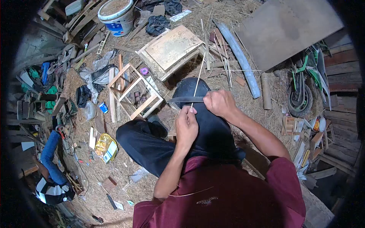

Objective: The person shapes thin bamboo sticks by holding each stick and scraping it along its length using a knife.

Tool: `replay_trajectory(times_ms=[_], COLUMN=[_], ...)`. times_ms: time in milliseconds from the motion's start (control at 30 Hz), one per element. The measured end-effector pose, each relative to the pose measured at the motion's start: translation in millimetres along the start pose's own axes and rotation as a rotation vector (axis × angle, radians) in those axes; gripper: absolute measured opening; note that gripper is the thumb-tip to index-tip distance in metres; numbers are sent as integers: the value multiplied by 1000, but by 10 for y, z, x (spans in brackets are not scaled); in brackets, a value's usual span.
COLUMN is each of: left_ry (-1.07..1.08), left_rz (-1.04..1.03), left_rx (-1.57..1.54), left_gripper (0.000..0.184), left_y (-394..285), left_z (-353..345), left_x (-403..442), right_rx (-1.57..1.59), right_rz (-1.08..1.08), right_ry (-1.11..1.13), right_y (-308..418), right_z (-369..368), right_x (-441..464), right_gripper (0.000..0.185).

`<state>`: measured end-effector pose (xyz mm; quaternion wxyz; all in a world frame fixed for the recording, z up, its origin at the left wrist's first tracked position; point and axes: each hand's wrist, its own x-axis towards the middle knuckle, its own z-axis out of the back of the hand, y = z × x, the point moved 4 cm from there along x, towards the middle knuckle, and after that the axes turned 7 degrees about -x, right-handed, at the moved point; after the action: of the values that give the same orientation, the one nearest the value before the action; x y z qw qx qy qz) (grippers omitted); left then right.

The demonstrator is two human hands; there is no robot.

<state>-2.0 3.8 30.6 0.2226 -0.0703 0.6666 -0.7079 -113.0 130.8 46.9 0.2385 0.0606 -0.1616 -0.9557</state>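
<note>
Head view: left hand pinching a pale strip, right hand closed on a knife

Straw and scraps cover the floor of this cluttered shed. A big flat board leans in at upper right, with a green motorbike just below it. To the far left I make out another person in blue and black-and-white clothing. Ahead sits a pale wooden cabinet, dusty on top; beside it lies an open wooden frame, and farther back stands a white bucket.

Nearest me, someone in a maroon shirt sits with dark trousers bent at the knee. Both hands are over the raised leg, close together but apart. The right is a tight fist, hiding the knife's handle; its dark blade points left, across the strip. I cannot tell whether the edge bites. The left, thumb against fingers, is clamped on the strip's near end. Long, thin and light-coloured, the strip runs out past the knee towards the cabinet.
</note>
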Motion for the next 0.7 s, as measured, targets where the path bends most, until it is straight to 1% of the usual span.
replay_trajectory(times_ms=[100,133,167,200,233,300,333,433,500,533,600,700], left_ry=[41,91,84,77,71,76,83,156,154,160,172,222], left_rz=[20,126,57,-12,-82,46,44,-45,-243,-175,-33,-41], left_rx=[7,98,72,45,18,-121,-69,-63,-104,-21,147,-1], left_gripper=[22,21,20,19,17,17,19,20,20,21,22,23], left_y=[4,-47,11,133,226,349,341,103,-66,-90,-134,-105], left_z=[17,69,124,179,229,304,285,64,-127,-188,-241,-190], left_x=[-252,-378,-508,-643,-740,-783,-729,-324,78,223,369,142], right_rx=[-29,-42,-55,-43,-49,-66,-58,-42,-40,-4,-4,7], right_rz=[-91,-119,-147,-98,-114,-147,-123,-43,6,-30,-40,-112], right_ry=[-19,-33,-47,-112,-119,-136,-119,-75,-27,48,13,-35], right_y=[-129,-188,-259,-413,-470,-543,-530,-435,-373,-274,-337,-423], right_z=[13,36,62,-50,-31,25,49,107,61,157,62,33], right_x=[11,26,45,57,29,-17,-35,-33,-88,-104,-92,-105], right_gripper=[43,43,43,44,44,44,44,45,45,45,44,43])
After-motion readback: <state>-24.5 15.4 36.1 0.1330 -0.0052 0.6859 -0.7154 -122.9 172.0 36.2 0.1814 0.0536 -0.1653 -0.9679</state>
